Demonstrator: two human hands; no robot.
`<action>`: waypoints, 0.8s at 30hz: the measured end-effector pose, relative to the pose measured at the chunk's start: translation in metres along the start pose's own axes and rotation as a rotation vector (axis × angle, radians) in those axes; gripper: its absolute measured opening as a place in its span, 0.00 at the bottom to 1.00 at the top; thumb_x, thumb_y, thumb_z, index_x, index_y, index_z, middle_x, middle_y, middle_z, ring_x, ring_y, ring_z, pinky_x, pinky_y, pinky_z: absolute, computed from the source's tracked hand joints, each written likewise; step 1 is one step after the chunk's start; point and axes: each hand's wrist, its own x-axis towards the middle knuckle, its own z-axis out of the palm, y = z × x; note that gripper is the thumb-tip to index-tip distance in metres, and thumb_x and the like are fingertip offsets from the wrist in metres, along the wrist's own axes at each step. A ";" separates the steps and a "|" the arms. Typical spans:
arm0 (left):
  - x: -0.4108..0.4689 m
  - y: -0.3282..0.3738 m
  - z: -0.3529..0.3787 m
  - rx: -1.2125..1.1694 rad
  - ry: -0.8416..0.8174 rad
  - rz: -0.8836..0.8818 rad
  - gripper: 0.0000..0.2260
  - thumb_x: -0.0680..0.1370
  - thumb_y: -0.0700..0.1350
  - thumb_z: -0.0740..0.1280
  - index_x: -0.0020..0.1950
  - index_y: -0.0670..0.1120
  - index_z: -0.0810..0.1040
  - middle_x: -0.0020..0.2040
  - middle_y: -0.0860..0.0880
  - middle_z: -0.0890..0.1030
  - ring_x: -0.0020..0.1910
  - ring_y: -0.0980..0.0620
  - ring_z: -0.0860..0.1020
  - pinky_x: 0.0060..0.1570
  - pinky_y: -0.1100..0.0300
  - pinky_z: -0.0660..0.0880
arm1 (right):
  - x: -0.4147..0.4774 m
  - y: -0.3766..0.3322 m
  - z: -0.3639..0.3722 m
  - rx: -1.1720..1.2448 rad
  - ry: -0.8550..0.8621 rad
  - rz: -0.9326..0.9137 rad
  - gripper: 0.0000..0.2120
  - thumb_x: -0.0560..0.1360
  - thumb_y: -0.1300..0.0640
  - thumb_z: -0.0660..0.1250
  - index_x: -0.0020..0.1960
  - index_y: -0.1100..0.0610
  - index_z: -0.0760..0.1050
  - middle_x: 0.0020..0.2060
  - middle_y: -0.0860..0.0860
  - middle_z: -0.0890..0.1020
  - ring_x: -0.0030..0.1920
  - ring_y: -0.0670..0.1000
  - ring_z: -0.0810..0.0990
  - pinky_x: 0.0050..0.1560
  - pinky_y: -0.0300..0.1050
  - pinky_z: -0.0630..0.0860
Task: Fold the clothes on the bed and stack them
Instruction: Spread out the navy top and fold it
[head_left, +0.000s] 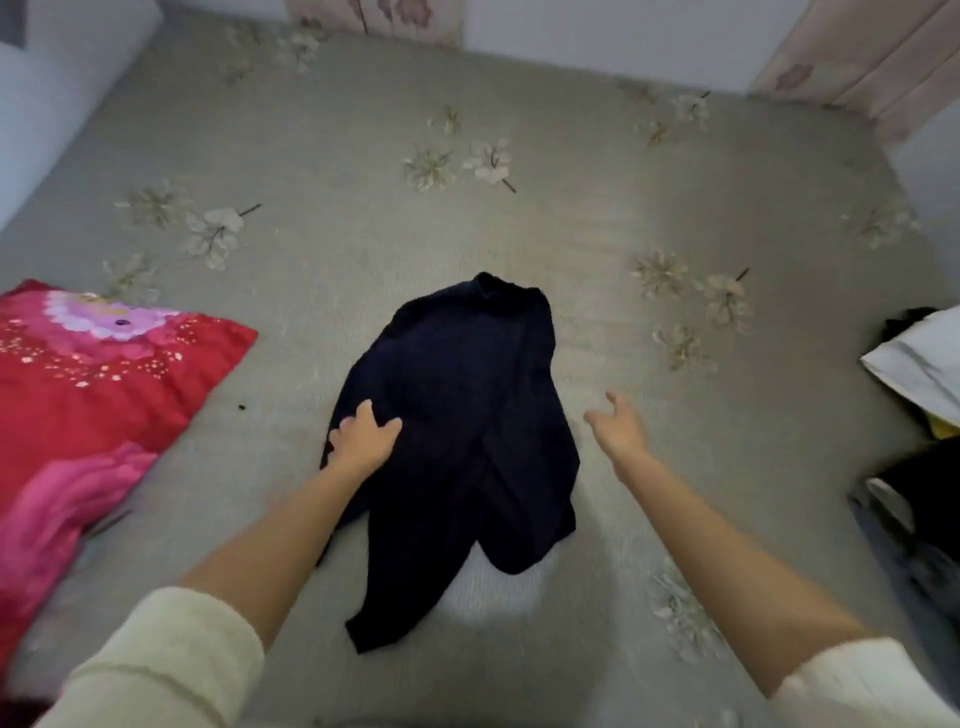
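Observation:
A dark navy garment (467, 395) lies crumpled in the middle of the grey flowered bed (519, 218), its collar pointing away from me and one sleeve trailing toward me. My left hand (363, 436) rests flat on the garment's left edge with fingers spread. To the right of the garment, my right hand (618, 426) hovers just above the bedspread, fingers loosely spread and holding nothing.
A red and pink pillow (88, 395) lies at the left edge of the bed. At the right edge sit a pile of white, black and yellow clothes (919, 364) and more dark clothes (919, 519) nearer me. Curtains hang at the far side.

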 end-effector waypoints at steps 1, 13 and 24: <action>-0.002 -0.024 0.020 0.042 -0.039 -0.074 0.30 0.78 0.55 0.59 0.76 0.46 0.53 0.73 0.38 0.61 0.70 0.37 0.61 0.68 0.44 0.62 | 0.001 0.031 0.017 -0.014 -0.046 0.090 0.24 0.78 0.61 0.60 0.72 0.63 0.60 0.70 0.60 0.66 0.67 0.59 0.68 0.64 0.50 0.67; 0.005 -0.192 0.090 -0.079 0.160 -0.348 0.27 0.75 0.44 0.66 0.71 0.41 0.61 0.63 0.36 0.70 0.57 0.37 0.73 0.57 0.44 0.72 | 0.002 0.177 0.133 0.302 -0.053 0.413 0.09 0.74 0.64 0.65 0.36 0.57 0.71 0.37 0.54 0.76 0.38 0.52 0.74 0.37 0.42 0.72; 0.033 -0.145 0.006 -0.608 0.353 -0.335 0.13 0.77 0.38 0.60 0.31 0.43 0.70 0.25 0.47 0.75 0.20 0.55 0.73 0.25 0.62 0.71 | 0.031 0.115 0.001 0.125 0.107 0.161 0.15 0.74 0.65 0.65 0.30 0.59 0.67 0.24 0.55 0.69 0.15 0.40 0.66 0.17 0.32 0.63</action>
